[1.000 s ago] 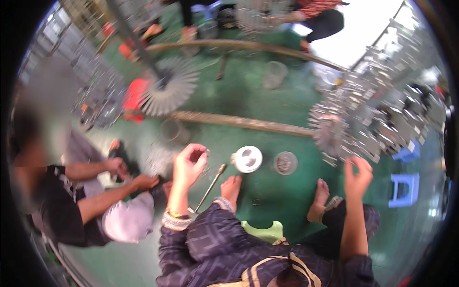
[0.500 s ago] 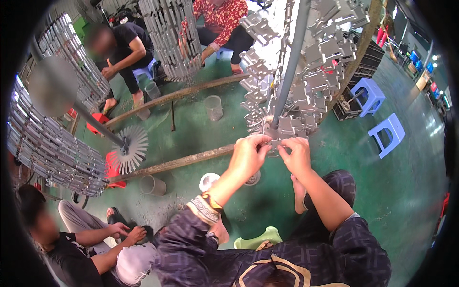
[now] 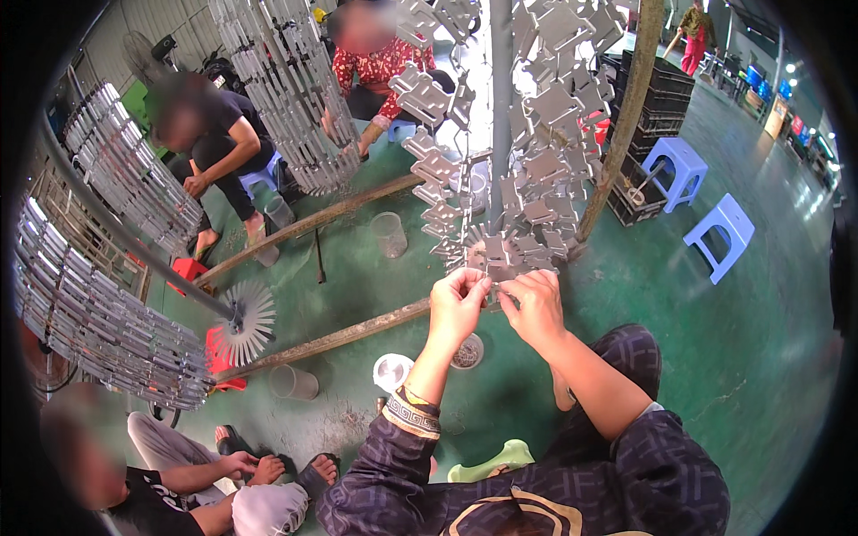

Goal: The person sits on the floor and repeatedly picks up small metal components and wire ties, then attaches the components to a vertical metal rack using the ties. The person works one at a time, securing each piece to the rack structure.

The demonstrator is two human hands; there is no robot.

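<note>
both hands, left hand [image 3: 458, 299] and right hand [image 3: 534, 304], pinching small metal plate [image 3: 494, 284] at rack [image 3: 514, 179] bottom; loose grip could drop it onto floor [image 3: 751, 357].

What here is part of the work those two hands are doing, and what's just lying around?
In use: left hand, right hand, hanging rack of grey metal plates.
Lying about: white cup, clear cups, blue stools, wooden pole.

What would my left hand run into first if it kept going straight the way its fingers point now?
Most likely the lowest grey metal plates hanging on the rack's upright pole. The left hand points up at them, just below; depth is hard to judge.
</note>
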